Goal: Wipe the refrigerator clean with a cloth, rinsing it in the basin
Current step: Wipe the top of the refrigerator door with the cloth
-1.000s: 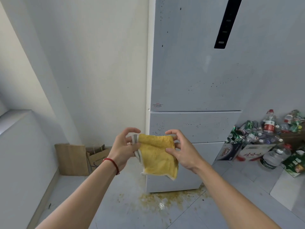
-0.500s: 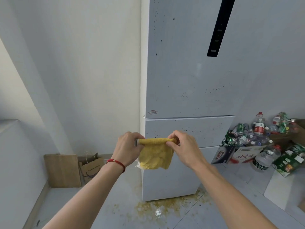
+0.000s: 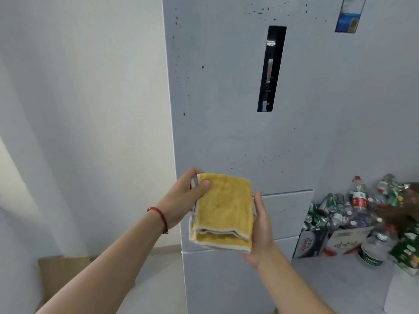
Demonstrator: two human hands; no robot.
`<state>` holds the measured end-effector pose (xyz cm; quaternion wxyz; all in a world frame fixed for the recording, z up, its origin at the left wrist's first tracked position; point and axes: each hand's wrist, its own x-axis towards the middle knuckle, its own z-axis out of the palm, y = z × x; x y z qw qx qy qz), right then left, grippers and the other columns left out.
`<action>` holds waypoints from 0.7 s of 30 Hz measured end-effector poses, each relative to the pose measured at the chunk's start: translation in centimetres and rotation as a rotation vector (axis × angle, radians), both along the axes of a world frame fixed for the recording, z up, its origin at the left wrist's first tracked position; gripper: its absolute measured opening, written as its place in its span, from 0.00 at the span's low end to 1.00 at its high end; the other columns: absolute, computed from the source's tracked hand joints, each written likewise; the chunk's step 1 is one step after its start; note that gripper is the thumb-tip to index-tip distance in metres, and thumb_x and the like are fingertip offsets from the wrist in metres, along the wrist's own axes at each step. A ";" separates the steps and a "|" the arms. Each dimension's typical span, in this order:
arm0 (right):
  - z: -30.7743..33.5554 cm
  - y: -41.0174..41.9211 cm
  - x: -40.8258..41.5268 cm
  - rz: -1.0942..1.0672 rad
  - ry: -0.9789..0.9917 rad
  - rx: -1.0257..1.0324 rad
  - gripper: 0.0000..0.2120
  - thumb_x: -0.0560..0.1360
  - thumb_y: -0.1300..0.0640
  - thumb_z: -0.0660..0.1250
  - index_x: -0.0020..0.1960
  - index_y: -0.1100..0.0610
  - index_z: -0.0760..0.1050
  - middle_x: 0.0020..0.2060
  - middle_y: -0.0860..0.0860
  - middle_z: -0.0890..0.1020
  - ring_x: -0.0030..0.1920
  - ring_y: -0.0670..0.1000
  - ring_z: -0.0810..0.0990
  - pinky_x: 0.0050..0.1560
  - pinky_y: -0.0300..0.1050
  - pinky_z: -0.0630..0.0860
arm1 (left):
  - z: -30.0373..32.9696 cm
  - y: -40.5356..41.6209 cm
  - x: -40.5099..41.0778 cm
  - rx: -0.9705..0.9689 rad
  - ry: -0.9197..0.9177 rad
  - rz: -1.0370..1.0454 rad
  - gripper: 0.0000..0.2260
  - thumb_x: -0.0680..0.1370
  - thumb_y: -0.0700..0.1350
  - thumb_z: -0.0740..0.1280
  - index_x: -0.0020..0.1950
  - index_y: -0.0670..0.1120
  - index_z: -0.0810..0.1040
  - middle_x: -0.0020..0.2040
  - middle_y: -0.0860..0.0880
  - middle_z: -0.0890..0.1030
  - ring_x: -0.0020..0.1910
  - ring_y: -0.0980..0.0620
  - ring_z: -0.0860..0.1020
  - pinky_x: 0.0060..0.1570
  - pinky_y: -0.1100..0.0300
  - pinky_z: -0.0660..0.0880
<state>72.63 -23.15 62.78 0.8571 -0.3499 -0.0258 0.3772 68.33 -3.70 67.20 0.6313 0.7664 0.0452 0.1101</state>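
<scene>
A pale grey refrigerator (image 3: 226, 132) stands straight ahead, its upper door dotted with dark specks, a black display strip (image 3: 271, 69) set in it. A folded yellow cloth (image 3: 224, 209) with a white hem is held in front of the door's lower part. My left hand (image 3: 183, 200) pinches the cloth's upper left corner, thumb on top. My right hand (image 3: 260, 227) lies under the cloth's right side with straight fingers, palm supporting it. No basin is in view.
A heap of plastic bottles and crushed cans (image 3: 353, 207) with cardboard boxes (image 3: 328, 241) fills the floor to the fridge's right. A sticker (image 3: 349, 17) sits at the door's top right. A brown paper bag (image 3: 65, 268) stands by the left wall.
The cloth went from hanging stretched between both hands to folded flat on my right palm. My view rose and drew closer to the refrigerator door.
</scene>
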 end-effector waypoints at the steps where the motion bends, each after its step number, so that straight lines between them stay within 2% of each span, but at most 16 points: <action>1: 0.4 -0.5 0.5 0.011 0.015 0.033 0.43 0.79 0.26 0.53 0.67 0.62 0.80 0.67 0.66 0.79 0.66 0.68 0.80 0.65 0.66 0.77 | 0.6 -0.8 1.4 0.132 -0.016 0.074 0.07 0.81 0.52 0.69 0.55 0.50 0.76 0.49 0.46 0.81 0.47 0.45 0.81 0.51 0.43 0.81; 3: 1.5 -2.0 2.1 0.006 0.007 0.062 0.37 0.80 0.31 0.57 0.65 0.62 0.82 0.65 0.65 0.81 0.63 0.68 0.82 0.57 0.66 0.82 | 2.0 -2.7 3.7 0.361 -0.036 0.244 0.08 0.78 0.53 0.72 0.54 0.55 0.76 0.46 0.49 0.81 0.44 0.48 0.81 0.45 0.51 0.82; 5: 2.9 -2.8 4.0 -0.042 -0.016 0.069 0.31 0.81 0.38 0.59 0.64 0.63 0.83 0.63 0.65 0.83 0.60 0.67 0.84 0.55 0.64 0.83 | 3.5 -4.0 5.2 0.486 -0.083 0.374 0.10 0.76 0.53 0.74 0.54 0.55 0.76 0.43 0.52 0.80 0.40 0.53 0.79 0.36 0.65 0.75; 8: 5.9 -4.5 7.5 -0.082 -0.080 0.016 0.27 0.83 0.41 0.60 0.68 0.61 0.80 0.61 0.63 0.84 0.59 0.66 0.85 0.64 0.65 0.77 | 6.6 -5.7 7.9 0.566 -0.236 0.497 0.09 0.77 0.52 0.73 0.53 0.54 0.76 0.44 0.55 0.81 0.40 0.57 0.79 0.39 0.65 0.74; 10: 8.5 -5.3 9.6 -0.126 -0.156 0.028 0.26 0.83 0.40 0.59 0.69 0.59 0.79 0.60 0.62 0.85 0.59 0.66 0.84 0.66 0.66 0.75 | 9.2 -5.8 9.2 0.600 -0.341 0.589 0.06 0.78 0.48 0.70 0.53 0.52 0.75 0.44 0.56 0.81 0.41 0.58 0.79 0.41 0.64 0.73; 13: 13.3 -5.9 11.6 -0.246 -0.366 0.132 0.26 0.84 0.39 0.54 0.68 0.56 0.78 0.60 0.59 0.85 0.59 0.61 0.86 0.64 0.61 0.78 | 13.2 -5.2 10.6 0.669 -0.469 0.687 0.08 0.77 0.40 0.68 0.52 0.52 0.75 0.44 0.56 0.81 0.41 0.59 0.78 0.40 0.71 0.71; 15: 17.0 -5.1 12.9 -0.343 -0.562 0.170 0.25 0.84 0.38 0.51 0.66 0.50 0.79 0.57 0.51 0.87 0.54 0.52 0.87 0.55 0.50 0.80 | 16.3 -4.6 11.2 0.689 -0.541 0.730 0.10 0.75 0.38 0.67 0.53 0.51 0.75 0.45 0.56 0.80 0.42 0.58 0.78 0.39 0.75 0.69; 16: 18.6 -4.6 13.1 -0.416 -0.667 0.146 0.24 0.84 0.36 0.51 0.67 0.47 0.78 0.57 0.47 0.87 0.52 0.48 0.86 0.50 0.47 0.78 | 17.5 -4.4 11.3 0.692 -0.566 0.740 0.11 0.75 0.37 0.67 0.53 0.51 0.75 0.45 0.56 0.80 0.42 0.58 0.78 0.40 0.74 0.70; 18: 22.2 -2.6 13.8 -0.558 -0.924 0.070 0.30 0.79 0.29 0.52 0.77 0.39 0.67 0.69 0.45 0.79 0.60 0.47 0.79 0.51 0.47 0.74 | 20.3 -3.5 11.4 0.704 -0.636 0.768 0.12 0.74 0.35 0.66 0.52 0.50 0.75 0.46 0.56 0.80 0.42 0.58 0.78 0.43 0.68 0.72; 20: 25.4 0.3 14.3 -0.727 -1.220 -0.026 0.35 0.79 0.30 0.50 0.83 0.38 0.51 0.82 0.47 0.61 0.74 0.46 0.66 0.66 0.52 0.72 | 22.6 -2.6 11.1 0.688 -0.695 0.794 0.11 0.74 0.35 0.66 0.50 0.50 0.76 0.46 0.56 0.80 0.43 0.58 0.78 0.45 0.61 0.75; 21: 26.9 2.1 14.9 -0.835 -1.389 -0.088 0.34 0.83 0.35 0.49 0.85 0.41 0.44 0.84 0.46 0.52 0.80 0.45 0.57 0.77 0.58 0.61 | 23.7 -2.0 10.9 0.678 -0.718 0.802 0.11 0.73 0.35 0.66 0.50 0.50 0.76 0.46 0.56 0.80 0.43 0.58 0.78 0.45 0.60 0.75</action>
